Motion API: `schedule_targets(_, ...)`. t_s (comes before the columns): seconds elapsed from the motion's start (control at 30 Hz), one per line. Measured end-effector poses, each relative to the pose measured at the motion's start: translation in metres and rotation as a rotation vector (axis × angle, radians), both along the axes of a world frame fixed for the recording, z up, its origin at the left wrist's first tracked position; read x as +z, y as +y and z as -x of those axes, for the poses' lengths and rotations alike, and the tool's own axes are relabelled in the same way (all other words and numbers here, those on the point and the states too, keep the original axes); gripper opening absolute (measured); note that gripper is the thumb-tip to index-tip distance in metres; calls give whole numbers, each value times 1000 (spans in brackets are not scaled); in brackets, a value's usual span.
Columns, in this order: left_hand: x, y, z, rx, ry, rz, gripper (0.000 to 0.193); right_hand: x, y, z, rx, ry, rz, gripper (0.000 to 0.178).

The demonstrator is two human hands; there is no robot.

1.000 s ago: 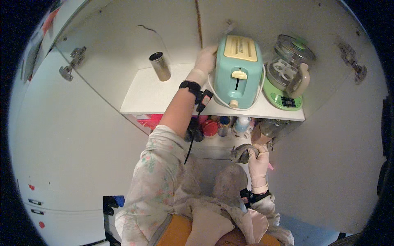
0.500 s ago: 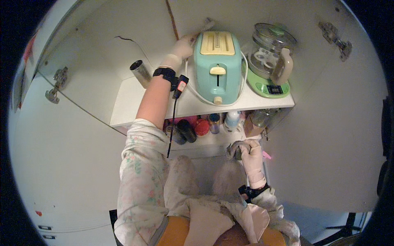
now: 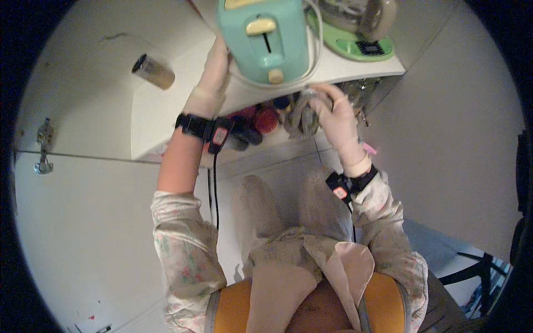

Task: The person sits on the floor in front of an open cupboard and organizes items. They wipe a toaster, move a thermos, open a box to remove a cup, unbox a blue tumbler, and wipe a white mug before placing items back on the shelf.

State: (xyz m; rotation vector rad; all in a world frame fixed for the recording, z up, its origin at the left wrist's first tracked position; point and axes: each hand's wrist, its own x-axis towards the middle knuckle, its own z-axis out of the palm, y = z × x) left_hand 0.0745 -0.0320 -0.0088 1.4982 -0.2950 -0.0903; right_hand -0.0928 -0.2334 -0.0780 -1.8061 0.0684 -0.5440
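Observation:
A mint-green toaster (image 3: 277, 53) with a cream lever and slot top stands on the white shelf (image 3: 150, 119). My left hand (image 3: 214, 72), in a pale glove, is against the toaster's left side; its fingers are mostly hidden and blurred. My right hand (image 3: 340, 122), also gloved, is closed on a crumpled grey cloth (image 3: 302, 117) just below the shelf's front edge, near the toaster's lower right. The toaster's white cord (image 3: 317, 41) loops around its front and right side.
Right of the toaster, a glass kettle (image 3: 347, 14) sits on a green base (image 3: 363, 49). A metallic cylinder (image 3: 154, 72) stands at the shelf's left. Underneath are dark bottles and a red-lidded container (image 3: 265, 119). Open cabinet doors flank me, the right door (image 3: 444, 139) close to my right arm.
My right hand has risen with the grey cloth to the shelf's front edge. My left hand has come down from the toaster's back left corner along its side. The whole view has shifted.

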Motion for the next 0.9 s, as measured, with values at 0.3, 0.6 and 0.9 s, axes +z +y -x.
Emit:
schedule_targets(0.3, 23, -17, 44, -289, 42, 276, 72, 34, 9, 10, -6, 75, -395, 28)
schedule_targets(0.6, 44, 33, 37, -217, -489, -60, 69, 38, 15, 27, -124, -52, -382, 38)
schedule_targets(0.9, 55, 24, 35, -307, -269, -26, 73, 13, -17, 46, -309, -131, -271, 33)
